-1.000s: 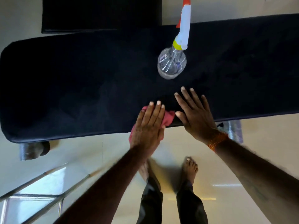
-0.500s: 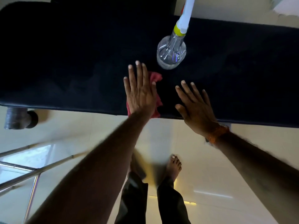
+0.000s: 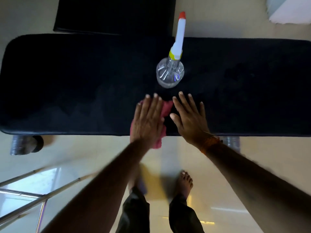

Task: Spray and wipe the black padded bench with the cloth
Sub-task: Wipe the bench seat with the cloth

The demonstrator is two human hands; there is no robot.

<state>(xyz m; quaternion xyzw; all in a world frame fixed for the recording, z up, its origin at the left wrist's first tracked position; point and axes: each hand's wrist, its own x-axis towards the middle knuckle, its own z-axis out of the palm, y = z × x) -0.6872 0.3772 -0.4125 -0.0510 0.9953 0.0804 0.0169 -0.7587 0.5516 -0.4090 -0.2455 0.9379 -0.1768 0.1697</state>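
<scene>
Fingers of the left hand [image 3: 148, 121] press flat on the cloth [image 3: 166, 108] to wipe; the right hand [image 3: 190, 118], fingers spread wide and empty, braces on the table [image 3: 67, 81]

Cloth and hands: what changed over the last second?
The left hand pushed the red cloth away across the bench, then drew it back toward the near edge. Right hand stayed flat on the padding; the spray bottle stayed standing, untouched.
</scene>
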